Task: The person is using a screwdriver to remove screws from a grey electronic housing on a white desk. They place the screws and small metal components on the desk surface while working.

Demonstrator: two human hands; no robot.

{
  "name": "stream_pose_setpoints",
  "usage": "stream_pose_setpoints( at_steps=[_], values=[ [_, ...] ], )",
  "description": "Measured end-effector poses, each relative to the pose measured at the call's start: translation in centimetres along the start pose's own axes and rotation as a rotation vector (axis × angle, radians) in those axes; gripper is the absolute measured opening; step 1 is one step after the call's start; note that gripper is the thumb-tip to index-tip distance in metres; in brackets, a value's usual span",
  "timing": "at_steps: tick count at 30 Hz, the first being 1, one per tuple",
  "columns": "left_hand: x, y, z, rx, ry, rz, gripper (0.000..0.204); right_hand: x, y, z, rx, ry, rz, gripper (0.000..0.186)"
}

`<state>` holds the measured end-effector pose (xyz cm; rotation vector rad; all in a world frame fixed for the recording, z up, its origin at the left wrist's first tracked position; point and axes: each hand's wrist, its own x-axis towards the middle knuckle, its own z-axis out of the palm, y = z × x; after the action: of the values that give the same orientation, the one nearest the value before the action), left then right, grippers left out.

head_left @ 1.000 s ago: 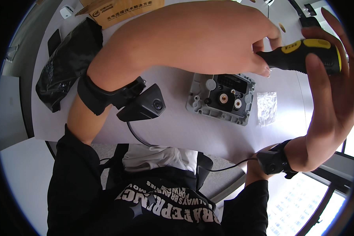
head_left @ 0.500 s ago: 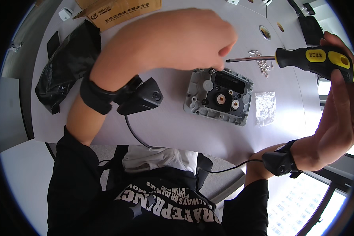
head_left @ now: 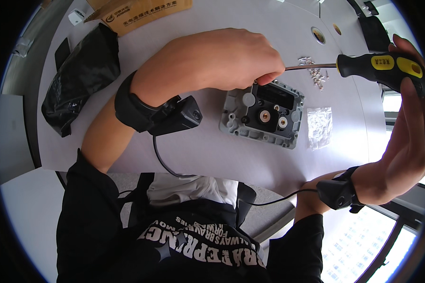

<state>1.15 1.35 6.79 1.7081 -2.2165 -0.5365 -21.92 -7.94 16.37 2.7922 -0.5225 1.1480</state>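
My right hand [head_left: 403,127] is wrapped around the black and yellow handle of a screwdriver [head_left: 363,66] at the right. Its shaft points left, almost level, and the tip is hidden at the fingers of my left hand [head_left: 236,59]. That hand is curled closed over the far edge of a grey metal housing [head_left: 231,127]. Whatever its fingertips pinch is out of sight. Inside the housing sits a black part with two round, brass-centred fittings [head_left: 265,116]. A pile of small silver screws [head_left: 316,78] lies behind the screwdriver shaft.
A clear plastic bag [head_left: 319,127] lies right of the housing. On the left are a black plastic bag [head_left: 82,78], a dark flat object [head_left: 62,54] and a cardboard box [head_left: 146,16]. Each wrist carries a cabled black device [head_left: 182,115]. The table's near edge curves in front of me.
My left hand has come nearer and lower, its fingers now meeting the screwdriver's end and covering the tip. The screwdriver has shifted slightly right. The housing has hardly moved.
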Motion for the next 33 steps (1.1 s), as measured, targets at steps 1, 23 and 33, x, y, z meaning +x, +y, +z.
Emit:
stream_pose_setpoints(
  at_steps=[1,23,33],
  values=[
    [0.1,0.0,0.0,-0.011,-0.017,-0.017,0.01,0.0,0.1,0.0,-0.003,-0.001,0.002,0.055],
    [0.2,-0.5,0.0,0.121,0.071,0.066,0.013,-0.2,0.2,-0.2,-0.012,0.01,0.006,0.056],
    [-0.1,-0.8,-0.6,0.161,0.076,0.001,0.011,0.0,0.4,0.6,0.006,-0.003,-0.007,0.056]
  ],
)
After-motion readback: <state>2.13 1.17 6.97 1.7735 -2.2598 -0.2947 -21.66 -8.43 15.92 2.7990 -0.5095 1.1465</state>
